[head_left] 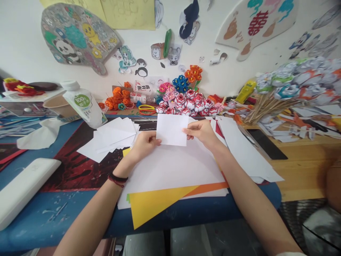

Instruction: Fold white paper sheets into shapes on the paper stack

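Note:
A small white paper (pixel 172 129) is held up between both hands, above a large white sheet (pixel 176 167). My left hand (pixel 145 144) pinches its lower left corner between thumb and fingers. At the right edge, my right hand (pixel 199 131) grips the same paper. Beneath the large sheet, a yellow sheet (pixel 151 204) and an orange sheet (pixel 205 188) stick out toward the front edge. Several loose white papers (pixel 114 131) lie to the left of my left hand.
A white bottle (pixel 84 105) and paper cup (pixel 58 105) stand back left; a white case (pixel 26 188) lies front left. Paper flowers (pixel 189 101) line the back. A dark phone (pixel 266 144) and white strips (pixel 247 153) lie right.

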A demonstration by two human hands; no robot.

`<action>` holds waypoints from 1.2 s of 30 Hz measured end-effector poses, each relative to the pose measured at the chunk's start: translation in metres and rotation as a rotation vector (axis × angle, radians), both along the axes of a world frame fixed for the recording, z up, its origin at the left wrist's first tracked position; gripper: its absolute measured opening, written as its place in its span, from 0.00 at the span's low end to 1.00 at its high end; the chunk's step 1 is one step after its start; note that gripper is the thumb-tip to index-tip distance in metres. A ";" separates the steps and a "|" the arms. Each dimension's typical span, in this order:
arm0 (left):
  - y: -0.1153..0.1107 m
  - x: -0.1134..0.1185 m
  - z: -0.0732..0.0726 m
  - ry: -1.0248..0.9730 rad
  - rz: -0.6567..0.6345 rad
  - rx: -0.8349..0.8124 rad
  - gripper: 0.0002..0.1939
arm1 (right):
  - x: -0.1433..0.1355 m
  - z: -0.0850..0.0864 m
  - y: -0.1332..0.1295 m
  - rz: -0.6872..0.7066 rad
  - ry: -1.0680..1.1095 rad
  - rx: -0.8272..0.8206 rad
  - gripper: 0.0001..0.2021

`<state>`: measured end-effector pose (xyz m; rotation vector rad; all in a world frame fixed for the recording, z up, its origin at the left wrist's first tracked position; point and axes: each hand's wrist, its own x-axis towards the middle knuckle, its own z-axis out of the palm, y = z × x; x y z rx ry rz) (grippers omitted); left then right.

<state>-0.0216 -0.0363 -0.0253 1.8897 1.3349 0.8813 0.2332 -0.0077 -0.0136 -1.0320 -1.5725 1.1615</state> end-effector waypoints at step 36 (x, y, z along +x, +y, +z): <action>-0.019 0.019 0.019 -0.013 -0.229 -0.049 0.14 | -0.023 -0.002 -0.014 0.253 -0.099 -0.121 0.16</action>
